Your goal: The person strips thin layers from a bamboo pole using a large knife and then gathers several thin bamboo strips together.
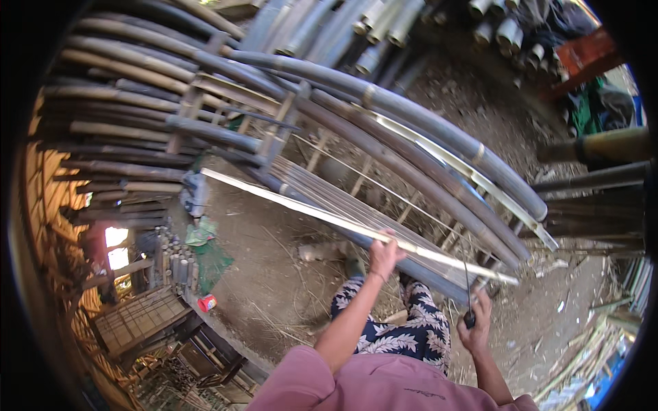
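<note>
A long pale bamboo strip point(295, 207) runs slantwise across the view, from the left down to the right. My left hand point(386, 255) is closed round its middle. In my right hand point(478, 323), below the strip's right end, is a knife point(468, 291) with a dark handle. Its thin blade points up and reaches the strip near that end; whether it is cutting in, I cannot tell. Beneath the strip lies a bamboo frame with narrow parallel slats point(322, 188) and a dark bamboo pole point(439, 277) along its near side.
Thick bamboo poles point(404, 109) lie on the frame's far side. Many more poles point(130, 103) are stacked at the left. A small red container point(206, 303) and green netting point(214, 267) rest on the dirt floor. Split bamboo pieces point(582, 356) lie at the lower right.
</note>
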Available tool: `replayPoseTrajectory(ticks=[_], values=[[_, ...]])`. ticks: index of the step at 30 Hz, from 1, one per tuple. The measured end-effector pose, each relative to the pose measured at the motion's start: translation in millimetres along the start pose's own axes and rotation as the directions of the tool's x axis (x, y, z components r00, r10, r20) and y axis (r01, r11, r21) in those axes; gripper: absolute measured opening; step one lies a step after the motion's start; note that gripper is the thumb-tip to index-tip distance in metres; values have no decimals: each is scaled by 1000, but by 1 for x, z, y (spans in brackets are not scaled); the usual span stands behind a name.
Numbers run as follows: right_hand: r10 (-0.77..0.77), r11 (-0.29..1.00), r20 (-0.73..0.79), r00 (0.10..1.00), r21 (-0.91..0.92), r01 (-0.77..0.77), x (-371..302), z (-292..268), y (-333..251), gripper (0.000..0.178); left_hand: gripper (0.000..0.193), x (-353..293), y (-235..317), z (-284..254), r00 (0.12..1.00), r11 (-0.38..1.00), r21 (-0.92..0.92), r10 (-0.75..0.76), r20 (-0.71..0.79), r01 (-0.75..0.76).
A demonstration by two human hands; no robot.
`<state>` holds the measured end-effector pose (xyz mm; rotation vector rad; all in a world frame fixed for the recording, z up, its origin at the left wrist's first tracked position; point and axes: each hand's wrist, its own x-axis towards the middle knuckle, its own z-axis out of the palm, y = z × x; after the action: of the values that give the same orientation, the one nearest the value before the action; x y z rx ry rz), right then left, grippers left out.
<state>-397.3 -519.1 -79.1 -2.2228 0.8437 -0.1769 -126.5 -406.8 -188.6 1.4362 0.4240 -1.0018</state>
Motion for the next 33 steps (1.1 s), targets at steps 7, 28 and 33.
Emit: replayPoseTrajectory(ticks=[7, 28, 33], values=[[180, 942, 134, 975, 262, -210, 16, 41, -80, 38, 22, -164, 87, -78, 959, 971, -241, 70, 274, -2], [-234, 870, -11, 972, 444, 214, -120, 201, -407, 37, 10, -336, 254, -379, 516, 424, -412, 845, -140, -807], [-150, 954, 106, 983, 276, 116, -137, 169, -364, 48, 18, -332, 263, -395, 373, 378, 3, 914, -160, -926]])
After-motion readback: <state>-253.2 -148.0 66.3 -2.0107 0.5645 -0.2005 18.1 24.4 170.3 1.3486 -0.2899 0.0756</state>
